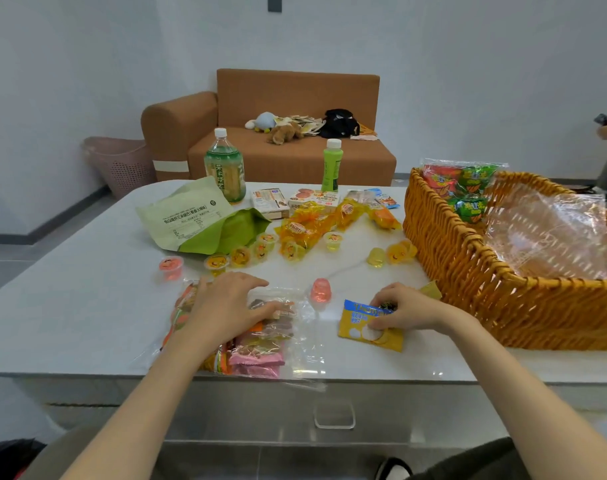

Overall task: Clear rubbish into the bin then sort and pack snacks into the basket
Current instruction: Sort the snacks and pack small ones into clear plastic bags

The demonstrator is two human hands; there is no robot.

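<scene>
The yellow snack packet [367, 336] lies flat on the desk [70, 306], the basket [468, 271] close on its right, pinched at its blue far end by the nearer right grip [404, 310], while the left grip [222, 303] rests spread on a clear sweet bag [260, 358].

The basket [468, 271] is woven in orange-brown, in a criss-cross pattern. Red packs [440, 181] and green packs [475, 178] are seen inside it. The table [70, 306] is coloured pale grey-white. The big bag [184, 216] is light green outside and brighter green inside, with dark print. The small packet [360, 336] is coloured yellow, with a blue band and white circles. Most jelly cups [375, 257] are coloured yellow, and two are pink. Pink packets [257, 362] are seen in the clear bag [305, 341]. The tall bottle [224, 168] is marked green and yellow, and the small bottle [332, 166] is bright green. Both are capped in white. The sofa [295, 95] is coloured brown. The hamper [122, 164] is dusty pink, dotted with small holes.
</scene>
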